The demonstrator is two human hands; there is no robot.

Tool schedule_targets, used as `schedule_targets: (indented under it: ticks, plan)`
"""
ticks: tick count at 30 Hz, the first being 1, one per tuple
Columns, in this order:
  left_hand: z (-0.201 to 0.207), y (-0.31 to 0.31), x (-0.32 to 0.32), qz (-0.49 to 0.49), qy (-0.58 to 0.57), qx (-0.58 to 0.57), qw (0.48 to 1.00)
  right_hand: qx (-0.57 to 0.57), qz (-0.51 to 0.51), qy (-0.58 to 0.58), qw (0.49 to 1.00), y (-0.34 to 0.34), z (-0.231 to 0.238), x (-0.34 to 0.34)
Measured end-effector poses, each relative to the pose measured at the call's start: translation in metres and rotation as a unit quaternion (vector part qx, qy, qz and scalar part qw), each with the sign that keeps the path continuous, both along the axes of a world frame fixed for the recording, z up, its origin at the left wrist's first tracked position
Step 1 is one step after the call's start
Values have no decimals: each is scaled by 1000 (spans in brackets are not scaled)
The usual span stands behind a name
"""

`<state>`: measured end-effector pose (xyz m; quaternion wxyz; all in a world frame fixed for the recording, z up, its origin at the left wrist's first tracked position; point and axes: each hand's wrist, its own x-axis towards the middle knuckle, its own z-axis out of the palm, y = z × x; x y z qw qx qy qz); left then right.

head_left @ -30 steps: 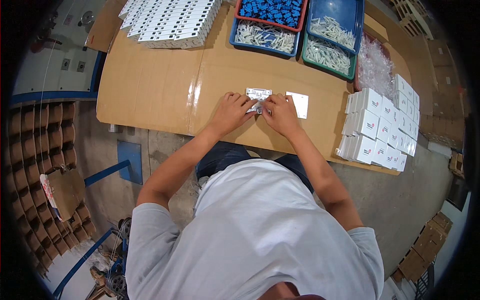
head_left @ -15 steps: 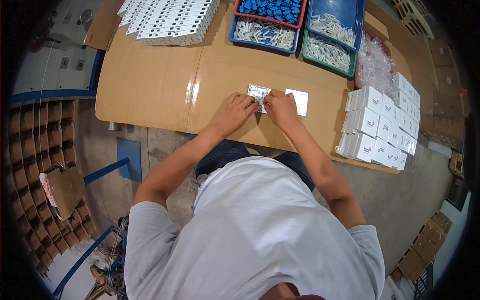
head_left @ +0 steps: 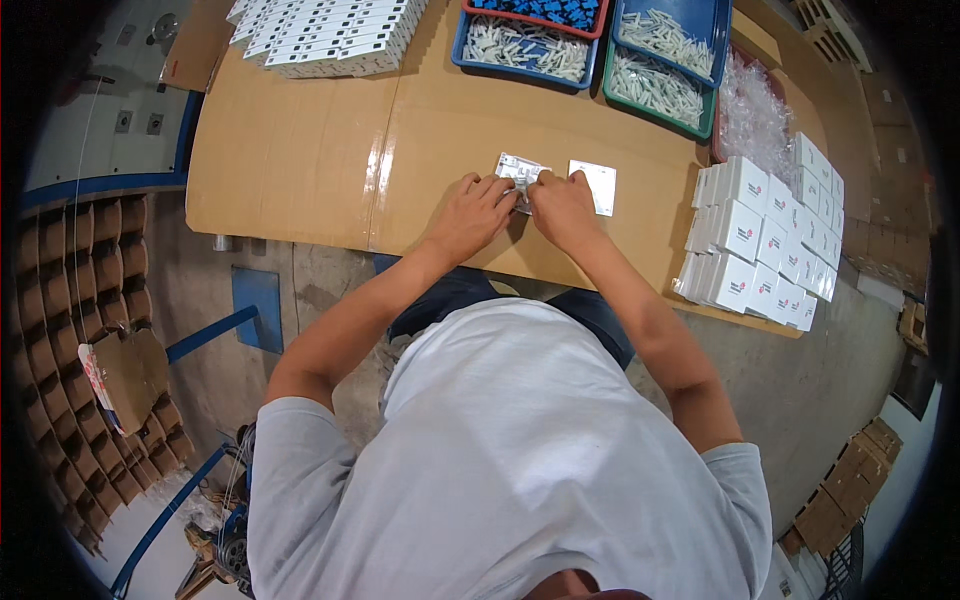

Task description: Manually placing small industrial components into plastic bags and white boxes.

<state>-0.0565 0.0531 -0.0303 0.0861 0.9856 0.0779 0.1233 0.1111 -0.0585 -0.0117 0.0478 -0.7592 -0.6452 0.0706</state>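
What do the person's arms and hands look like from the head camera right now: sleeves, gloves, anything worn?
Both arms are bare from the short sleeves of a plain white T-shirt down. The left hand and right hand wear no gloves. No watch, bracelet or ring shows on either wrist or hand, though small details are hard to make out at this distance.

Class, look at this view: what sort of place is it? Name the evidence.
Probably a packing or assembly workshop: stacked small white boxes, trays of small white parts and a cardboard-covered table where both hands work a small packet.
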Motion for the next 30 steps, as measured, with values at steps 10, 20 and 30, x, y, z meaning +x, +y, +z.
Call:
schedule_targets:
  ticks: [10,20,30]
  plan:
    - [4,12,6,-30,3,-28,999,12,-63,80,995,2,-1,2]
    - [-6,1,-1,15,-3,-136,991,1,-58,134,989,-11,-4,4]
    - [-7,22,8,102,-59,-185,976,110,-91,247,959,-18,6,15]
